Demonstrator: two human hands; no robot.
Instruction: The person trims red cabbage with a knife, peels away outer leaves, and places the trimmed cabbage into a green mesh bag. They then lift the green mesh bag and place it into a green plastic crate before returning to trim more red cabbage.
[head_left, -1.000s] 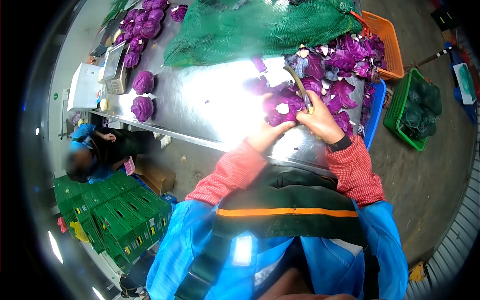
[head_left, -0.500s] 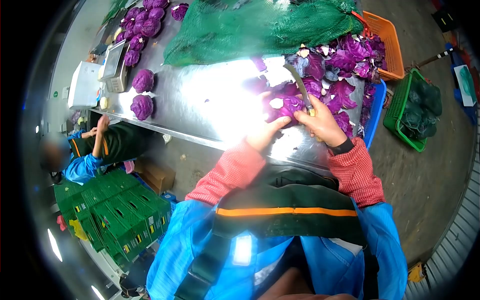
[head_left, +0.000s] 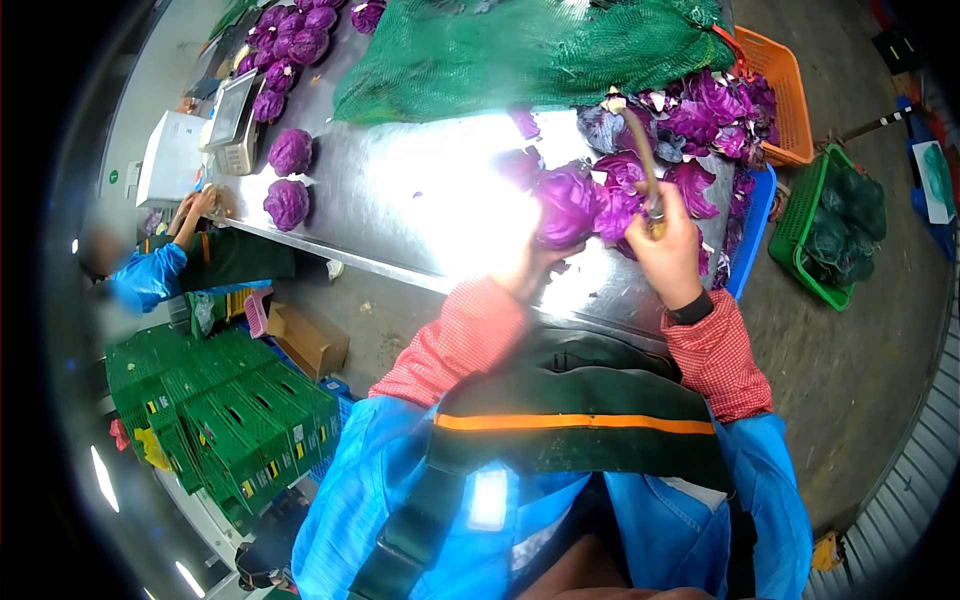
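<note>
A red cabbage [head_left: 566, 207] rests in my left hand [head_left: 522, 262], which is wrapped round its near left side; glare washes out part of the fingers. My right hand [head_left: 668, 252] grips the handle of a curved knife [head_left: 642, 150], its blade pointing up and away from me and blurred. Between the cabbage and my right hand a loose purple leaf [head_left: 618, 208] spreads out, close to my right fingertips. Beyond the knife, cut-off outer cabbage leaves [head_left: 690, 185] lie heaped on the steel table [head_left: 400, 235].
A green net sack [head_left: 520, 60] covers the table's far side. Several whole cabbages [head_left: 288, 205] and a scale [head_left: 234, 125] stand at left. Orange [head_left: 790, 100], blue [head_left: 752, 230] and green [head_left: 815, 270] crates line the right. A co-worker [head_left: 165, 265] is beside stacked green crates [head_left: 225, 410].
The cabbage has turned from its white cut stem to its smooth purple side. My right hand, with the knife, has moved right, away from my left hand. The co-worker's hands have reached to the table edge.
</note>
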